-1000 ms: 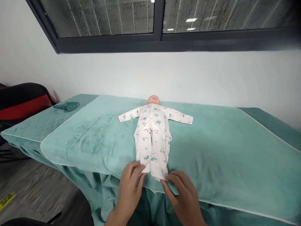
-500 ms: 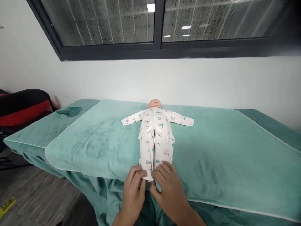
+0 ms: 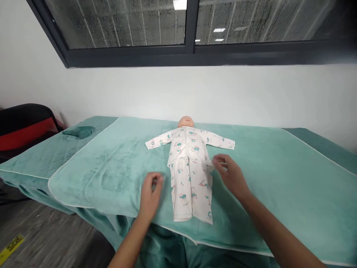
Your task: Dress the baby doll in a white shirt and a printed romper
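Observation:
A baby doll [image 3: 186,121] lies on its back on a green sheet [image 3: 117,175], its head toward the wall. It wears a white printed shirt [image 3: 187,145] with both sleeves stretched out sideways. White printed trousers [image 3: 182,191] lie straight below, with the legs side by side. My left hand [image 3: 151,193] hovers left of the trousers, fingers loosely curled around a gap and holding nothing. On the other side, my right hand [image 3: 230,175] is beside the shirt's lower hem, its bent fingers apart and nothing visible in them. Whether its fingertips touch the hem I cannot tell.
The sheet covers a bed with a face hole [image 3: 79,132] at its left end. A black and red chair [image 3: 28,130] stands at the left. Behind the bed is a white wall [image 3: 134,93] below a dark-framed window [image 3: 192,56]. Yellow tape [image 3: 11,247] marks the floor.
Both hands have let go of the trouser cuffs and moved apart, the left one leftward and up, the right one up toward the shirt hem. The trouser legs now lie flat and slightly spread.

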`<state>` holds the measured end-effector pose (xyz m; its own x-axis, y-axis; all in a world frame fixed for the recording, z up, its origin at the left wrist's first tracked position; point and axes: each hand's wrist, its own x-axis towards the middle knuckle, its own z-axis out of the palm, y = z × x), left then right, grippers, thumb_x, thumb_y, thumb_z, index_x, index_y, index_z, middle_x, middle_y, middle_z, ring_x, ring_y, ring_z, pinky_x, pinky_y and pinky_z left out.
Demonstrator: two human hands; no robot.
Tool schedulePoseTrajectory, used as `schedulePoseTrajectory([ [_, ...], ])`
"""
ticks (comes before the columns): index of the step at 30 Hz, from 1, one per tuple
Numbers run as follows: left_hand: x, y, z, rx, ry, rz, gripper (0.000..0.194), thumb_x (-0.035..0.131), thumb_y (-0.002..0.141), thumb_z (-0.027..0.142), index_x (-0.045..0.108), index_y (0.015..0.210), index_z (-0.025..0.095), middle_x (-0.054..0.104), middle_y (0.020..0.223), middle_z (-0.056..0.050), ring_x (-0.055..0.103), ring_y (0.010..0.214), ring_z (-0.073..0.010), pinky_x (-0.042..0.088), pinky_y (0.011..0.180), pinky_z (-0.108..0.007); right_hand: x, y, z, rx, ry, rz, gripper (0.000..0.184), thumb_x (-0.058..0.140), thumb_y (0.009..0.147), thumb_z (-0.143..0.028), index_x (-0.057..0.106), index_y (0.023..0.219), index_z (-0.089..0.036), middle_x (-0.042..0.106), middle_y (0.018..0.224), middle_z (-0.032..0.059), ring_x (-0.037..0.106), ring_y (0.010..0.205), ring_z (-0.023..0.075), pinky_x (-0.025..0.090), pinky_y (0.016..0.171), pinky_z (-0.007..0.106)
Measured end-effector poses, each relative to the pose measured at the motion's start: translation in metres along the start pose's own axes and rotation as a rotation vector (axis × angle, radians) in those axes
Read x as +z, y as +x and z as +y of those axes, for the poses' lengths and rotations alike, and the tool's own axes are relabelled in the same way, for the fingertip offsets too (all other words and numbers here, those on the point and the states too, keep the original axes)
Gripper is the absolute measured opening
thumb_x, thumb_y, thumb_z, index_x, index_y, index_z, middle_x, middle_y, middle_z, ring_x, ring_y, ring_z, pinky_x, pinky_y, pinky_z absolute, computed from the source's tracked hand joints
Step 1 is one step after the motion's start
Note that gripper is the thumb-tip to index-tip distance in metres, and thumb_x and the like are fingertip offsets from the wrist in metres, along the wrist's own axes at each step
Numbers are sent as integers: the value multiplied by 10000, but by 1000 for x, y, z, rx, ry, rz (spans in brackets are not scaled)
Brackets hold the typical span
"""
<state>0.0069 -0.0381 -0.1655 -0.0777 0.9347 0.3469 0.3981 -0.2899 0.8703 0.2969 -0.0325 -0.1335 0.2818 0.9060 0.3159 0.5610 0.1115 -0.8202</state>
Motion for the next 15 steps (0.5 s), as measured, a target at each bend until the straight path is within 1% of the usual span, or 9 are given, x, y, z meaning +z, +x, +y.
schedulePoseTrajectory([
  [2,18,42,-1,-103,-55,-5,212,600,870,365,630,997,198,658,1077,-77,615,1029,-239,493,933,-396,16,42,15,178,-12,43,403,566,850,-518,577,1094,-197,672,1125,113,631,984,257,483,852,379],
  [3,27,61,0,-160,-96,-18,253,616,858,370,631,1034,188,657,1135,-94,603,1092,-249,477,971,-406,25,58,19,235,-25,27,437,559,839,-545,584,1093,-190,684,1101,126,634,982,270,474,854,383],
  [4,37,78,2,-221,-146,-55,276,627,849,367,638,1048,177,664,1158,-109,601,1117,-256,467,992,-419,34,71,22,261,-32,14,465,547,834,-572,593,1085,-184,695,1067,134,636,976,282,466,854,389],
  [6,52,101,6,-243,-250,-152,327,635,850,385,650,1092,165,666,1219,-121,602,1147,-264,440,1033,-435,51,87,23,273,-36,-9,515,485,847,-621,607,1073,-175,709,1007,137,638,965,299,455,856,401],
  [8,63,113,10,-250,-355,-223,379,666,833,394,660,1135,165,665,1260,-116,604,1165,-277,436,1046,-438,64,91,23,280,-4,-6,564,422,867,-652,604,1099,-171,708,1019,132,636,972,303,454,857,408],
  [10,68,117,10,-266,-459,-257,425,697,811,387,664,1175,171,668,1276,-101,606,1173,-290,451,1035,-438,70,90,24,291,68,-2,591,417,869,-663,591,1149,-172,700,1068,126,630,1003,298,460,868,409],
  [12,72,119,9,-278,-543,-260,442,704,807,377,666,1200,180,675,1274,-87,612,1171,-297,465,1023,-443,71,89,28,271,175,-7,609,457,859,-659,570,1212,-176,693,1123,119,620,1057,290,469,894,402],
  [15,83,127,7,-276,-588,-206,431,695,814,375,673,1198,182,673,1280,-82,614,1175,-299,467,1024,-447,70,89,32,198,363,-33,622,505,859,-634,543,1299,-196,653,1261,107,587,1167,272,480,952,386],
])
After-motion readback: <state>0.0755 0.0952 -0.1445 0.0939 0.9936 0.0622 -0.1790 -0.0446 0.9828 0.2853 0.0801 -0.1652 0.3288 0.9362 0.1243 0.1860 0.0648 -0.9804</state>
